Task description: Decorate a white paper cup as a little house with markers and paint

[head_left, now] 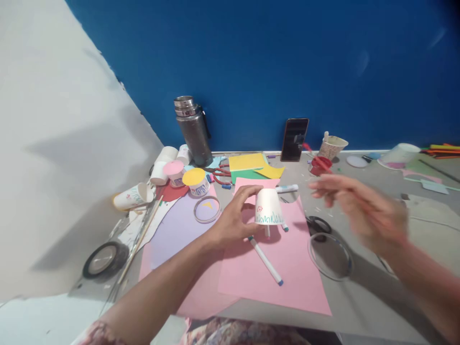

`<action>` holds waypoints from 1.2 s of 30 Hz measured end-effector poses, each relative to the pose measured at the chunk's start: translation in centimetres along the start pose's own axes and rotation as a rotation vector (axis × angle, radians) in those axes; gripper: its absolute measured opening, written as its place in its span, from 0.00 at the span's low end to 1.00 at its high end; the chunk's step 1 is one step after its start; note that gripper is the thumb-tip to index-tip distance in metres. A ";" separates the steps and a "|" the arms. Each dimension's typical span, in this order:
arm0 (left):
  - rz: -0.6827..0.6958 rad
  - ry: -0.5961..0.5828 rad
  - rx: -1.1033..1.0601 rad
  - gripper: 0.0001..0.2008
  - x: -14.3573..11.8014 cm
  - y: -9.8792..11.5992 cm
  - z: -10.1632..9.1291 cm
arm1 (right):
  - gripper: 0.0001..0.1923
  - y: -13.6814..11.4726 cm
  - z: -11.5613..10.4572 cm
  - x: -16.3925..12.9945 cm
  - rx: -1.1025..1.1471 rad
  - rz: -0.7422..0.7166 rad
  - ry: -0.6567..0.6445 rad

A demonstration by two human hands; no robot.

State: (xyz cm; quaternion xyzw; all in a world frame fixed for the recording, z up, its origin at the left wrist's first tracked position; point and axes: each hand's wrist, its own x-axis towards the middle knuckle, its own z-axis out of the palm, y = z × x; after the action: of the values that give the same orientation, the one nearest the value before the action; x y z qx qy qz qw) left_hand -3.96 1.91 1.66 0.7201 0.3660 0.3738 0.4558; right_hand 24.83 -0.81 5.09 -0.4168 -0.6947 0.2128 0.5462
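Note:
My left hand grips a small white paper cup, turned upside down above pink paper. Green grass strokes run along the cup's lower rim, and a small red flower is drawn higher up. Raised to the right, my right hand is blurred, its fingers closed on a slim red stick-like thing whose exact kind is unclear. A white marker with a blue end lies below the cup. Further pens sit partly hidden behind and under the cup. Black-handled scissors lie between the hands.
Decorated cups with a pink top and a yellow top stand left, near a metal flask. A phone leans on the blue wall. Tape rings, a black tape roll and a red pot lie about.

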 end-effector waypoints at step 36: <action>-0.106 -0.013 -0.027 0.36 0.1 0.3 0.5 | 0.10 0.0 0.0 -1.8 0.073 0.077 -0.030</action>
State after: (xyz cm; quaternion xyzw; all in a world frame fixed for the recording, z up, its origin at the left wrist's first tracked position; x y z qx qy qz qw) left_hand -3.42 1.72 1.83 0.6957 0.3956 0.3496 0.4871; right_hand 24.96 -2.29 4.00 -0.4199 -0.6780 0.2652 0.5419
